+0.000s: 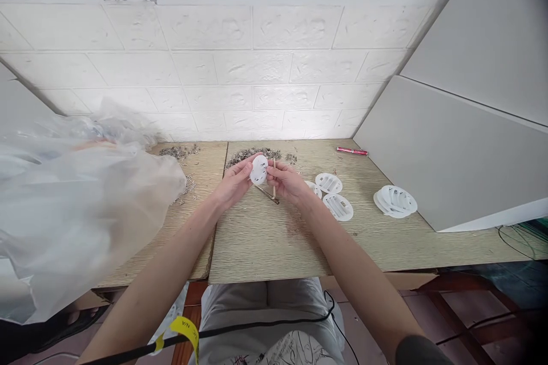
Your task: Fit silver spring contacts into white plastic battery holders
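A white oval plastic disc [258, 170] with slots is held upright above the table. My left hand [237, 178] is closed on its left edge, thumb in front. My right hand [286, 181] is closed at the disc's right side, with a thin pale stick [274, 187] upright in its fingers. Whether its fingertips also grip the disc or a small part, I cannot tell. A dark slim metal tool [267, 194] lies just below the hands. Behind them spreads a heap of small metal pieces [247, 154].
More slotted discs [338, 207] lie right of my right hand, and a stack of discs [394, 202] sits farther right. A red pen [351, 151] lies near the grey panel [454, 142]. A large plastic bag [85, 199] covers the left side, beside more metal pieces [173, 152].
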Available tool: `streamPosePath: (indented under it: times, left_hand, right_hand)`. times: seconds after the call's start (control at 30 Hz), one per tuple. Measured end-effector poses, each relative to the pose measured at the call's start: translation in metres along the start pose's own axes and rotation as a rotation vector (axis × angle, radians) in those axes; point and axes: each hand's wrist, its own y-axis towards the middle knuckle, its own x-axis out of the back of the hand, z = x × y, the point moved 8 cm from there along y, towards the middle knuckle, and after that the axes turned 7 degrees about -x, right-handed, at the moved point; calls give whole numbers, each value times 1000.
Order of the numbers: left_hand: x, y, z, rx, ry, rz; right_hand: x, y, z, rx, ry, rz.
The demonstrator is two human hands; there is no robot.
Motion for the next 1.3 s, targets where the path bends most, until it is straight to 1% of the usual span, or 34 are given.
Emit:
streamPosePath:
  times: [0.07, 0.13, 0.2, 0.27, 0.37, 0.4, 0.47, 0.57, 0.7, 0.9, 1.03, 1.2, 1.3]
  left_hand:
    - [2, 1, 1, -1, 8, -21]
    - [9, 2, 3, 8, 16, -99]
    - [18, 2, 5, 8, 27, -198]
    - [25, 2, 4, -5, 48, -268]
    - [29, 1, 2, -18, 102, -302]
    - [30, 1, 2, -19, 121, -307]
    - [30, 0, 2, -19, 152, -315]
    - [28, -2, 3, -12, 177, -312]
    - [24, -2, 3, -12, 176, -297]
    - [23, -3, 3, -20, 200, -287]
    - [20, -5, 3, -15, 245, -275]
    - [17, -8, 6, 2, 289, -303]
    - [17, -9, 9, 7, 302, -313]
  right_hand:
    - [0, 0, -2, -8, -22, -30]
    - [2, -2, -1, 18, -142, -91]
    - [2, -4, 2, 63, -352, -154]
    - [0, -6, 6, 111, -635, -203]
    - [-7, -9, 13, 189, -1049, -252]
    - [-8, -10, 14, 207, -1140, -261]
    - [-10, -11, 15, 226, -1243, -283]
    - [-8, -11, 15, 226, -1288, -312]
    - [-6, -10, 13, 214, -1291, -318]
    - [-9, -10, 12, 208, -1222, -253]
    - [-7, -11, 11, 182, -1192, -247]
    - [-6, -13, 9, 158, -1265, -259]
    - [-8, -15, 9, 144, -1347, -291]
